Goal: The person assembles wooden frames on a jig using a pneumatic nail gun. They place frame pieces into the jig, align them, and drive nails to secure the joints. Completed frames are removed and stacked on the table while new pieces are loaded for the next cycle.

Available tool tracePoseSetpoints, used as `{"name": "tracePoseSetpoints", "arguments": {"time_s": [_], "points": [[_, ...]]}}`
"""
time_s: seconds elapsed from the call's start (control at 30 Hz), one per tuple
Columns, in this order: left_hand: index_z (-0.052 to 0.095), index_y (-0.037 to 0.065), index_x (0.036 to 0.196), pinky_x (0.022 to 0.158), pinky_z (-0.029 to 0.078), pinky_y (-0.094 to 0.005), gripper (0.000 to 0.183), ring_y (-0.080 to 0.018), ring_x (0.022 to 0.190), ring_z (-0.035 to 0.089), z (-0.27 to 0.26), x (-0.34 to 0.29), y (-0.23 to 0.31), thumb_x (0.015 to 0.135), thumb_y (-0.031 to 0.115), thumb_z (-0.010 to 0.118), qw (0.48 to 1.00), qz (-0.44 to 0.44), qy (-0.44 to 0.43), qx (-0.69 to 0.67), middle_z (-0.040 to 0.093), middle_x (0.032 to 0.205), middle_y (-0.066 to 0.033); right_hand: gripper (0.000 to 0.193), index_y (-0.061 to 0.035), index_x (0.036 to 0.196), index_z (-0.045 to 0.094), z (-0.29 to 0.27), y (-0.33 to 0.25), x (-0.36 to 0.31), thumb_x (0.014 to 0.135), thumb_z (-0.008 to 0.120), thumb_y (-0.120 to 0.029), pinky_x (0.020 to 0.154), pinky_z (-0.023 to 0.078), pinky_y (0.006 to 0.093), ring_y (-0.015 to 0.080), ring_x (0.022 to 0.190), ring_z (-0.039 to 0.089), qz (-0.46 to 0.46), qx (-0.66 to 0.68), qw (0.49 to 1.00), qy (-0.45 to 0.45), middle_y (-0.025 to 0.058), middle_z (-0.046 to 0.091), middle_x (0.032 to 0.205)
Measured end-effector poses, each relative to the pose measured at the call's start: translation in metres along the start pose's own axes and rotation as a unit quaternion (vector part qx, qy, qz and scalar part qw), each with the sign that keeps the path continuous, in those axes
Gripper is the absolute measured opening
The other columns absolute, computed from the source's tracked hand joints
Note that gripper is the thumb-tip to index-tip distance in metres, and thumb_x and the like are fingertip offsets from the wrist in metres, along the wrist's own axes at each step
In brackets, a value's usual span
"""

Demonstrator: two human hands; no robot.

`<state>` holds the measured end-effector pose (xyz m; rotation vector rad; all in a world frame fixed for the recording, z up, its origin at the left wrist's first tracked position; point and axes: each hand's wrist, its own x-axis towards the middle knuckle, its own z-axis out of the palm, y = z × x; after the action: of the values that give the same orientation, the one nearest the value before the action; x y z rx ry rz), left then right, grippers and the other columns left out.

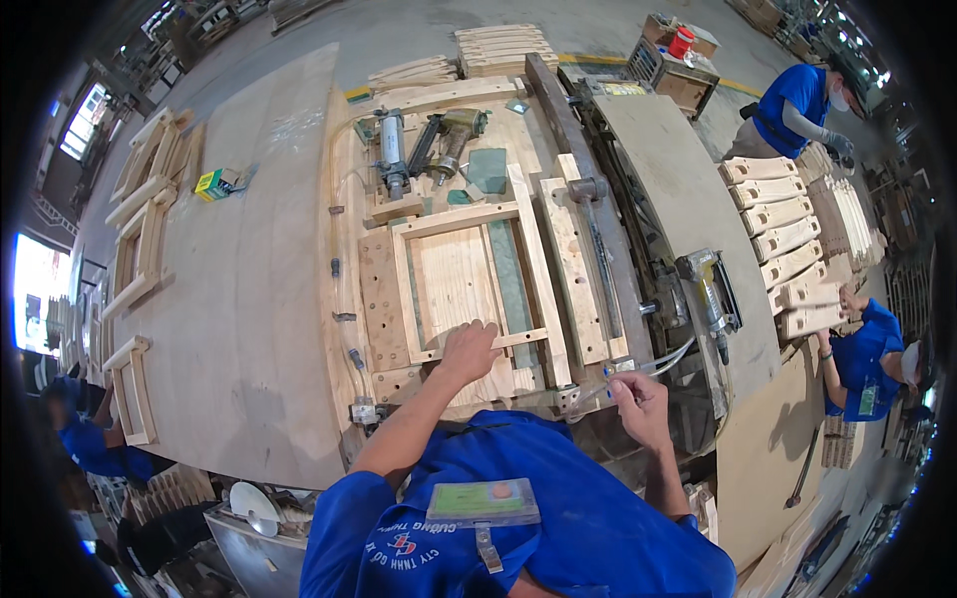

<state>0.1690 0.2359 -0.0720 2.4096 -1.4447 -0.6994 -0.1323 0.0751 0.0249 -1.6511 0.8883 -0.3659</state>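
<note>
A pale wooden frame (pixel 461 221) lies in a jig on the wooden bench in front of me. My left hand (pixel 471 351) rests over its near rail, fingers curled onto the wood. The frame's long right side piece (pixel 538 269) runs past the far rail. To the right of the frame's near corner, my right hand (pixel 641 407) is closed beside a small valve with blue parts (pixel 608 375) and clear tubing. Its fingers hide whatever they hold, if anything. A metal clamp rod (pixel 601 244) lies along the jig's right side.
Beyond the frame lie an air cylinder (pixel 392 149) and a nail gun (pixel 454 145). Another nail gun (pixel 710 294) rests on the right board. A small yellow-green box (pixel 212 185) sits on the left board, near finished frames (pixel 140 249). Co-workers handle stacked wooden pieces (pixel 783 224) at right.
</note>
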Motion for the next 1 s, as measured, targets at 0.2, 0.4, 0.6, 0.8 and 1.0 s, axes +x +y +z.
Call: {"name": "tracePoseSetpoints", "arguments": {"time_s": [0.2, 0.4, 0.6, 0.8, 1.0], "points": [[0.065, 0.008, 0.123, 0.090, 0.055, -0.0517, 0.042, -0.0376, 0.108, 0.070, -0.049, 0.007, 0.017, 0.093, 0.036, 0.074, 0.999, 0.040, -0.023, -0.010, 0.072, 0.110, -0.0171, 0.019, 0.0011, 0.107, 0.076, -0.006, -0.022, 0.022, 0.105, 0.068, -0.016, 0.063, 0.047, 0.0232, 0.0046, 0.070, 0.059, -0.029, 0.033, 0.997, 0.071, -0.0006, 0.068, 0.078], [0.065, 0.003, 0.124, 0.078, 0.056, -0.0505, 0.054, -0.0403, 0.091, 0.072, -0.208, -0.021, 0.038, 0.088, 0.041, 0.077, 0.984, 0.029, 0.174, -0.036, 0.075, 0.097, -0.0183, 0.019, 0.0017, 0.106, 0.073, -0.014, -0.048, 0.045, 0.107, 0.064, -0.015, 0.057, 0.039, 0.0224, 0.0034, 0.064, 0.050, -0.099, -0.019, 0.987, 0.125, -0.0029, 0.059, 0.075], [0.070, 0.002, 0.117, 0.060, 0.052, -0.0372, 0.039, -0.0204, 0.067, 0.067, -0.259, -0.138, -0.033, 0.091, 0.029, 0.078, 0.849, -0.027, 0.419, -0.320, 0.068, 0.079, -0.0054, 0.021, -0.0036, 0.101, 0.071, 0.008, -0.043, 0.052, 0.108, 0.066, -0.023, 0.053, 0.037, 0.0223, 0.0034, 0.060, 0.049, -0.098, 0.008, 0.995, 0.030, -0.0008, 0.060, 0.074], [0.068, 0.008, 0.107, 0.039, 0.038, -0.0258, 0.027, -0.0089, 0.048, 0.051, -0.211, -0.280, -0.124, 0.097, 0.032, 0.074, 0.571, -0.091, 0.435, -0.691, 0.051, 0.064, 0.0030, 0.025, -0.0031, 0.106, 0.070, 0.037, -0.041, 0.058, 0.108, 0.067, -0.027, 0.052, 0.038, 0.0216, 0.0040, 0.059, 0.051, -0.105, -0.011, 0.991, -0.087, -0.0002, 0.062, 0.074], [0.064, 0.011, 0.099, 0.036, 0.040, -0.0287, 0.030, -0.0145, 0.041, 0.048, -0.147, -0.354, -0.187, 0.102, 0.041, 0.066, 0.382, -0.062, 0.471, -0.792, 0.051, 0.058, 0.0024, 0.027, -0.0032, 0.109, 0.072, 0.062, -0.050, 0.054, 0.107, 0.068, -0.029, 0.054, 0.039, 0.0217, 0.0036, 0.061, 0.051, -0.093, -0.046, 0.987, -0.121, -0.0011, 0.062, 0.075]]}}
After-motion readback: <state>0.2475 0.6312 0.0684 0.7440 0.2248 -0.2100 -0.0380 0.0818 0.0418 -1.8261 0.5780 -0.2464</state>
